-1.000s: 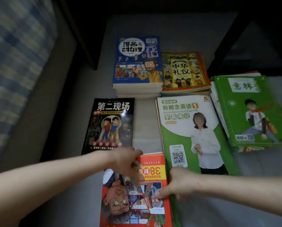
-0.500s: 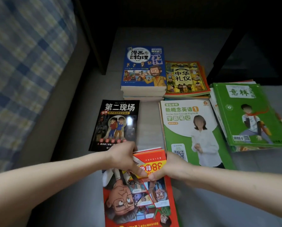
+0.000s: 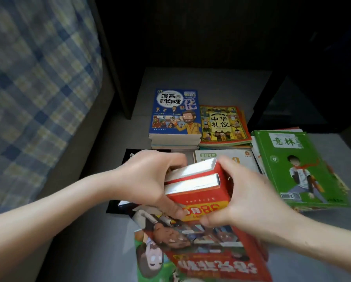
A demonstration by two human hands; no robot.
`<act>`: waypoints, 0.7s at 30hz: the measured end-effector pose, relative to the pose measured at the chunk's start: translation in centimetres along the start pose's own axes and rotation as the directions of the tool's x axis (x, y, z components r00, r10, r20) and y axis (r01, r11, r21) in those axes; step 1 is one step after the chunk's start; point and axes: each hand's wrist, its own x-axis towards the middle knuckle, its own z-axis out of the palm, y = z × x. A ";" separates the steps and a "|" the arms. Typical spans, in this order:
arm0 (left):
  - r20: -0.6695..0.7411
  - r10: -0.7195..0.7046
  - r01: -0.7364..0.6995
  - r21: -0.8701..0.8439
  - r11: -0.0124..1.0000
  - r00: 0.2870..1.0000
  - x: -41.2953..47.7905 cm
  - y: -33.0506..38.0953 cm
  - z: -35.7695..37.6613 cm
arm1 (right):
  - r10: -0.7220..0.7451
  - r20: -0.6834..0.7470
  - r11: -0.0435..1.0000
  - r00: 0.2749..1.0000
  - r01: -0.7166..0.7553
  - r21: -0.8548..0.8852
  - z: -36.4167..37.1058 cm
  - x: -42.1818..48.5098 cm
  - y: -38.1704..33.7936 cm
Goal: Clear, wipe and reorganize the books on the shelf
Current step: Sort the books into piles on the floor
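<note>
Both hands grasp a stack of red books (image 3: 201,190) in the middle foreground. The left hand (image 3: 148,180) is curled round the stack's left side with its thumb laid on the front cover. The right hand (image 3: 243,192) is curled round the right side, thumb also on the cover. The stack is tilted: its far end is raised, showing the pale page edges of two thick volumes, and its front cover faces the viewer with the print upside down. A green-covered book (image 3: 148,259) shows at the stack's lower left. Behind the hands, flat on the grey surface (image 3: 201,82), lie a black book (image 3: 115,206), partly hidden by the left hand, and a white-and-green book (image 3: 223,156), partly hidden by the right. Farther back a blue comic book (image 3: 175,112) tops a short pile, with a yellow book (image 3: 221,123) just beside it. To the right, a green magazine (image 3: 292,165) tops another pile. Plaid bedding (image 3: 28,78) fills the left side.
</note>
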 end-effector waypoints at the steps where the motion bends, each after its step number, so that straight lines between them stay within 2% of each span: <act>1: -0.080 0.009 -0.013 -0.044 0.999 0.997 0.4 -0.1 -0.3 | -0.059 -0.063 0.992 0.996 0.052 -0.115 -1.2 0.5 -0.7; 4: -0.287 0.026 -0.073 -0.154 0.985 0.958 1.8 -0.3 -0.1 | -0.260 -0.226 0.913 0.939 0.163 -0.374 -3.2 1.8 -1.9; 7: -0.446 0.035 -0.078 -0.077 0.994 0.894 3.6 0.4 0.6 | -0.373 -0.334 0.878 0.866 0.213 -0.428 -3.8 2.9 -1.1; 8: -0.471 0.057 -0.076 -0.021 0.997 0.880 4.4 0.7 0.7 | -0.379 -0.370 0.890 0.848 0.225 -0.396 -4.1 3.2 -0.4; 11: -0.516 0.180 -0.109 0.165 0.980 0.837 6.8 1.9 -0.3 | -0.200 -0.445 0.973 0.873 0.229 0.012 -5.0 4.1 2.0; 14: -0.489 0.324 -0.142 0.374 0.917 0.810 9.6 3.3 -0.9 | -0.057 -0.471 0.915 0.880 0.235 0.329 -4.9 4.7 5.5; 16: -0.408 0.376 -0.135 0.507 0.851 0.832 11.4 4.1 0.0 | 0.046 -0.466 0.848 0.883 0.213 0.486 -3.7 5.1 8.0; 18: -0.338 0.351 -0.119 0.550 0.826 0.873 13.0 4.1 1.6 | 0.145 -0.429 0.783 0.891 0.162 0.600 -2.5 5.5 10.2; 21: -0.287 0.291 -0.085 0.562 0.823 0.913 14.8 4.0 3.4 | 0.217 -0.371 0.759 0.903 0.082 0.645 -2.3 6.0 12.3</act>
